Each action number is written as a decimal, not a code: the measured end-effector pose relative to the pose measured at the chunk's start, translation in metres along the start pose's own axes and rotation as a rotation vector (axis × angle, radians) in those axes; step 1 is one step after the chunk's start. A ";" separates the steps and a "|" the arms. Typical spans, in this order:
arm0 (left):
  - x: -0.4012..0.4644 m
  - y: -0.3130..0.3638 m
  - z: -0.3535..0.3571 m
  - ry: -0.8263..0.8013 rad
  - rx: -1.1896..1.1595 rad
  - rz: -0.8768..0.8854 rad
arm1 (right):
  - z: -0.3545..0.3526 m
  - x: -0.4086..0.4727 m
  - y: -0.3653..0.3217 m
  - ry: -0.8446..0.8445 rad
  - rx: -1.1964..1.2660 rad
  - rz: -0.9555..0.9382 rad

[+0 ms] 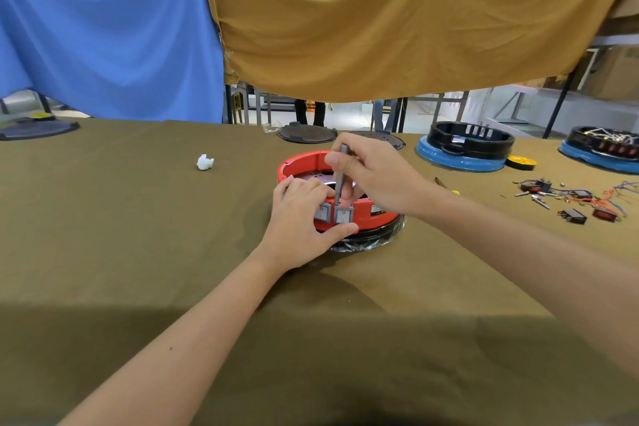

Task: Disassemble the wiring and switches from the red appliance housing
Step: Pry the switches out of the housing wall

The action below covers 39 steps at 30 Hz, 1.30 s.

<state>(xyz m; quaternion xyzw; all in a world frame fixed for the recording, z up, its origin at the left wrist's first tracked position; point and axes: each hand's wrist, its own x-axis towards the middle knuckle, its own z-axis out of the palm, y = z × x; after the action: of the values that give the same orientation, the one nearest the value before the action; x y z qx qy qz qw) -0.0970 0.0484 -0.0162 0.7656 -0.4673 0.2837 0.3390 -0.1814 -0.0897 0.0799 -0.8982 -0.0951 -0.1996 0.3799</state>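
Your right hand [373, 176] grips the tool [340, 180] above the red housing [345, 214]; left hand [304, 218] pinches its switches [342, 216], apparently. A slip stabs fingers.

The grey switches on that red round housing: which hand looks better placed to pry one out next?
Probably the right hand: it already grips the thin grey metal tool, tip down behind the grey square switches. The left hand steadies the red round plastic housing.

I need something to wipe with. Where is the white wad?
In the head view, the white wad lies alone on the olive tablecloth, left of the red housing and the hands, toward the table's far edge.
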 end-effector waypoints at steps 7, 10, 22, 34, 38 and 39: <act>0.001 -0.001 0.000 -0.014 0.004 -0.007 | -0.003 0.027 -0.009 -0.179 -0.087 0.109; 0.001 0.000 -0.002 -0.006 -0.012 -0.006 | -0.001 0.044 -0.011 -0.247 -0.129 0.175; 0.001 0.000 -0.001 0.012 -0.020 0.002 | -0.002 0.011 -0.004 -0.146 -0.105 -0.062; 0.001 -0.001 -0.002 -0.008 -0.045 0.001 | 0.007 0.039 -0.009 -0.247 -0.195 0.103; 0.001 -0.001 -0.002 -0.006 -0.043 0.005 | 0.006 0.039 -0.011 -0.263 -0.171 0.127; 0.001 -0.001 -0.002 -0.008 -0.043 0.004 | 0.005 0.036 -0.011 -0.245 -0.166 0.106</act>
<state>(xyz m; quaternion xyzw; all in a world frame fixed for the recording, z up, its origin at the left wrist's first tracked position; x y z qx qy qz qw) -0.0964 0.0499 -0.0141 0.7584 -0.4762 0.2712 0.3529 -0.1509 -0.0776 0.0989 -0.9479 -0.0762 -0.0755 0.3001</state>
